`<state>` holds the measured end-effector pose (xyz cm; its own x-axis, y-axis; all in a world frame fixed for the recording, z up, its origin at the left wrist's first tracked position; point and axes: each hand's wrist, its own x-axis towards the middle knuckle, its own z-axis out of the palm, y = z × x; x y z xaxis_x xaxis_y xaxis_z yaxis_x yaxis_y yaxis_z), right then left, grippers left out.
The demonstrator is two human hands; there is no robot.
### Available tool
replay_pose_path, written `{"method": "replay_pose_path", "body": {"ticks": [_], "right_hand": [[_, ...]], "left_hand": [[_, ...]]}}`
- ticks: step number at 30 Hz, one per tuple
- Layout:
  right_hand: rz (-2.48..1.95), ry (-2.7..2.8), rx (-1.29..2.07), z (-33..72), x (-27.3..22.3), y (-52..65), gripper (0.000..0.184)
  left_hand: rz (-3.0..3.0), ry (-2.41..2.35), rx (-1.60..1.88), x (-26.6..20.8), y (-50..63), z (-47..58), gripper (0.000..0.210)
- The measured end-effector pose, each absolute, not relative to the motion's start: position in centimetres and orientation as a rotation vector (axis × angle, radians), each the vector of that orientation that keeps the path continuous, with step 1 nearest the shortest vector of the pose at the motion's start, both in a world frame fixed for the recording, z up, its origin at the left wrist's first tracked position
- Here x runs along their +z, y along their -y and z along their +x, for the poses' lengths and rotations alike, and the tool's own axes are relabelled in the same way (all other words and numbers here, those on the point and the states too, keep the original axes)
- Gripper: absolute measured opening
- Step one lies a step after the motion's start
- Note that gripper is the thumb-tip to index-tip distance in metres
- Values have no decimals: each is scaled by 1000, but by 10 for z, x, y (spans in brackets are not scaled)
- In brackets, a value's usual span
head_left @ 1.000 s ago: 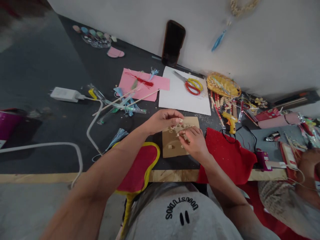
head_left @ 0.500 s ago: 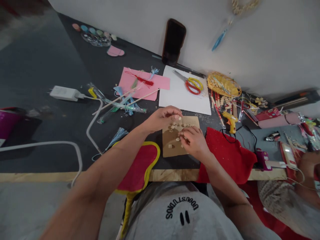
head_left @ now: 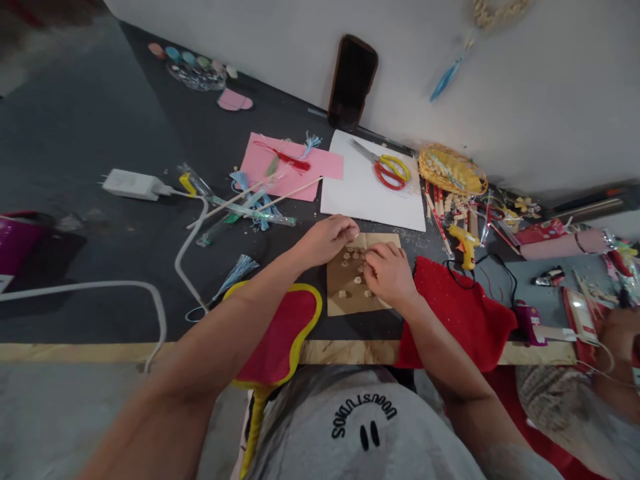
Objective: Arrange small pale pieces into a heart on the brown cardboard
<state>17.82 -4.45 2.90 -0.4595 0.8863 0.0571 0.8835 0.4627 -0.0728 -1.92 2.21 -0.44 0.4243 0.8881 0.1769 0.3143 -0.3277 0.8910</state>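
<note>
A left hand, fingertips pinched on a small pale piece that barely shows, reaches over the top edge of a square of brown cardboard at a craft worker's bench, seen from where I stand close by. The right hand, fingers curled, covers part of the cardboard's right side; whether it grips anything I cannot tell. Between and below the hands, more pale pieces lie scattered on the cardboard, with brown surface showing toward its lower left corner. A narrow strip of dark tabletop parts the cardboard from a white sheet beyond, which bears scissors with red and yellow handles. Room is tight at the sides: a yellow-rimmed red paddle sits just beside the left edge, and a red cloth near the right edge drapes over the bench's wooden front edge. The dark surface stretches widest on the left, past a white charger, while a yellow glue gun and heaped supplies crowd the right.
</note>
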Motion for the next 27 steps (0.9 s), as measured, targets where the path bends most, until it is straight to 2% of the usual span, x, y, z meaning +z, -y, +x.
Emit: {"method": "replay_pose_path", "body": {"ticks": [21,27], "right_hand": [[-1495,2702,-85,174,22,31,17],[-1480,2755,-22,179,27,36,17]], "left_hand": [[1878,-1099,776,2,-22,-20,18],[1870,-1103,761,2,-22,-20,19]]}}
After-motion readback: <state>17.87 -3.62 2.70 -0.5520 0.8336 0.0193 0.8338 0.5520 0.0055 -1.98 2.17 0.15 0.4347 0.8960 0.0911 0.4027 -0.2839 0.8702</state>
